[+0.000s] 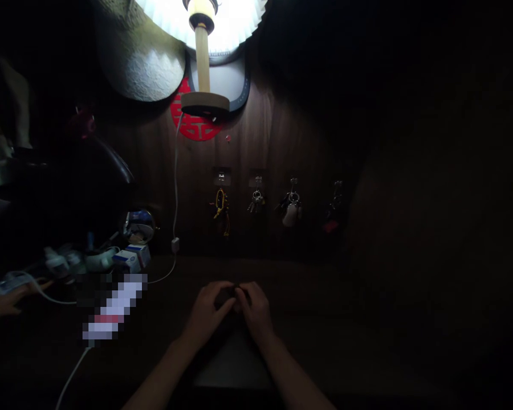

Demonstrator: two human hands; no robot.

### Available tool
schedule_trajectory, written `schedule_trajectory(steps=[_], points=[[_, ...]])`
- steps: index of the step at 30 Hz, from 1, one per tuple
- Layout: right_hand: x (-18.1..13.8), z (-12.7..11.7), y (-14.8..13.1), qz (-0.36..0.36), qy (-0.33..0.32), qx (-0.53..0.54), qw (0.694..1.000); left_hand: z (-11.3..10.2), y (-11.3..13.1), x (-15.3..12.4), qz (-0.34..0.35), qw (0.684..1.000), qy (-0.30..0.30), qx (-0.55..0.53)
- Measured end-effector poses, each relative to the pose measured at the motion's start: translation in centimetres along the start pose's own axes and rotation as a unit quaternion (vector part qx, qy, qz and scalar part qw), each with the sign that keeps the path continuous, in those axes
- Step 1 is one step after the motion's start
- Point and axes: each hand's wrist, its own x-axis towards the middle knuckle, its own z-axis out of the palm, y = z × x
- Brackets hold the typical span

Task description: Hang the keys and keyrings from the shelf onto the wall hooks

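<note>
Together, the left hand (206, 315) and right hand (255, 311) curl inward, their fingers (241, 294) pressed together; anything pinched is too dark to tell. Key rings (256, 201) hang on the wall well beyond the fingers.

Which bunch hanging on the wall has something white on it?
The third from left, keys with a white fob. Along the row hang a yellow cord, bare keys and a dark bunch with a red tag.
</note>
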Motion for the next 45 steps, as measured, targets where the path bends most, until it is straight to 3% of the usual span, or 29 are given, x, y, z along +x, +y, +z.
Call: schedule_trajectory(steps=[6,12,18,23,27,36,45], points=[[-0.1,0.0,0.1,-0.001,0.026,-0.010,1.000,1.9,0.9,0.2,-0.047,0.997,0.011,-0.055],[-0.1,-0.6,-0.5,-0.018,0.028,0.013,0.999,1.7,0.9,0.1,-0.047,0.995,0.013,-0.089],[-0.1,-3.4,1.7,0.101,-0.021,0.016,0.995,-0.1,1.1,1.8,-0.149,0.971,0.052,-0.181],[0.0,-8.5,6.2,0.145,-0.165,-0.056,0.974,-2.1,1.3,4.3,-0.164,0.951,0.089,-0.247],[-0.2,-11.0,8.6,0.161,-0.164,-0.121,0.966,-3.1,1.1,7.2,-0.166,0.934,0.120,-0.292],[-0.1,-10.2,8.7,0.129,-0.178,-0.175,0.960,-6.4,3.3,15.0,-0.096,0.951,0.162,-0.247],[-0.2,-10.1,9.3,0.132,-0.162,-0.172,0.963,-7.5,4.5,19.5,-0.097,0.936,0.167,-0.293]])
